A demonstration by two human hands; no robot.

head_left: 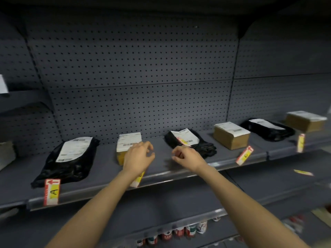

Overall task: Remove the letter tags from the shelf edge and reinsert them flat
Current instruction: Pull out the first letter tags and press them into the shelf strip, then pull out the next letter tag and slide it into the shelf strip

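Observation:
Red-and-yellow letter tags stick out of the shelf edge strip [179, 173]. Tag A [52, 191] stands at the left. Another tag [136, 180] is partly hidden behind my left forearm. Tag C [244, 155] leans at the right, and a further tag [300, 143] is blurred at the far right. One more tag [182, 141] lies on a black parcel [202, 145]. My left hand [139, 155] hovers over the shelf with curled, spread fingers and holds nothing. My right hand [187, 156] hovers beside it, loosely curled, with nothing visible in it.
Labelled parcels sit along the shelf: a black bag [68, 163] at the left, a yellow box [123, 149], a brown box [231, 136], another black bag [266, 128] and a far box [304, 120]. A yellow tag [303, 172] lies on the lower shelf. Cans [179, 231] stand below.

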